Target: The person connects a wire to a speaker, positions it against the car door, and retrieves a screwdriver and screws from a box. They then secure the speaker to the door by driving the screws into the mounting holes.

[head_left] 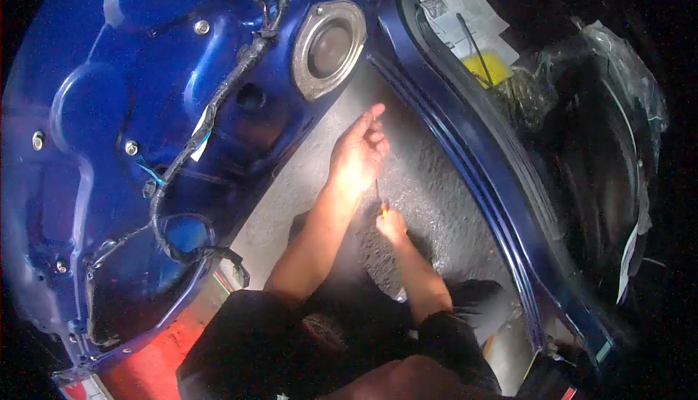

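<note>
My right hand (391,226) is closed around the yellow-orange handle of a screwdriver (384,209). Its thin dark shaft points up toward the wrist of my left hand (361,154). Reaching farther forward, that left hand has its fingers curled together, and whatever they may hold is hidden. Both hands are over the gap between a blue car door (156,65) and the blue door sill (465,160). A round speaker (331,49) in a metal ring sits on the door, just ahead of my left hand.
A taped wiring harness (218,98) runs down the bare door panel. On the right, papers (465,18), a yellow item (488,69) and clear plastic sheeting (625,58) lie inside the dark car. Grey rough ground (436,174) shows below, with something red (163,356) at lower left.
</note>
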